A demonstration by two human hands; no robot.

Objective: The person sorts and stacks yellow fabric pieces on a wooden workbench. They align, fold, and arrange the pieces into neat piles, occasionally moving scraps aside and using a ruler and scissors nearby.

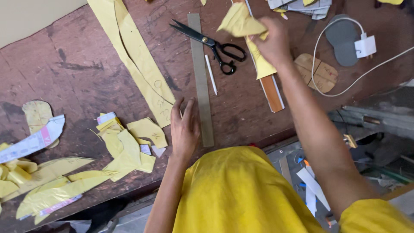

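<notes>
- Your right hand [272,43] is raised over the far side of the worktop [77,64], its fingers [258,38] pinched shut on a crumpled yellow paper piece [239,22] that sticks up and away from them.
- Your left hand [184,127] lies flat on the worktop, fingers stretched out and loosely together, holding nothing; its fingertips touch or nearly touch the long grey metal ruler [201,82] that runs just beside them.
- Just beyond your left fingers, past the ruler, lies a thin white pencil-like stick [211,74], and beyond that black scissors [215,45], blades partly open, close below your right fingers.
- Under your right wrist a wood-and-white strip [272,92] lies on the surface with a yellow paper scrap over its far end.
- To the outer side of your left fingers long yellow paper strips [138,60] stretch away, with a heap of yellow offcuts [125,146] near your left wrist and more toward the worktop's edge.
- To the outer side of your right fingers sit a tan cardboard sole pattern [317,73], a grey sole shape [343,41] and a white charger with cable [365,46].
- The worktop is dark reddish-brown, worn, scratched and stained; past its near edge you see cluttered metal parts and paper scraps lower down.
</notes>
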